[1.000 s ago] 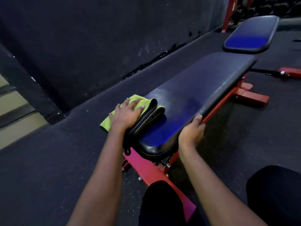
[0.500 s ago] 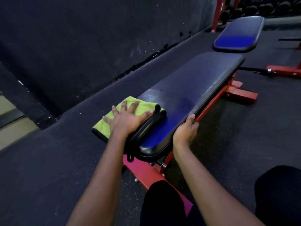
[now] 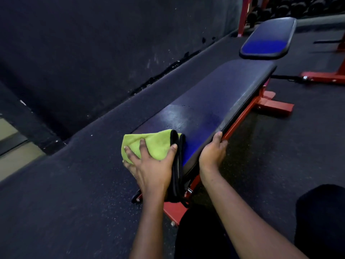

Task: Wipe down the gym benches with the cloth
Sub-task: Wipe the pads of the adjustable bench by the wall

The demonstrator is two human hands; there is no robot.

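A long gym bench (image 3: 214, 101) with a dark blue pad and a red frame runs from the centre toward the upper right. On its near left corner lies a folded yellow-green cloth (image 3: 149, 143) with a black edge. My left hand (image 3: 151, 165) presses flat on the cloth with fingers spread. My right hand (image 3: 212, 154) grips the bench's right edge near the same end, fingers curled over the rim. A second blue-padded bench (image 3: 268, 38) stands beyond the first.
A dark wall (image 3: 93, 43) runs along the left, close to the bench. A red frame foot (image 3: 321, 78) lies on the floor at the right. A red rack (image 3: 244, 14) with dumbbells stands at the top. My dark-clothed knees fill the lower right.
My left hand has slid the cloth slightly along the near left corner of the pad. My right hand has kept its hold on the right edge. The view has shifted left.
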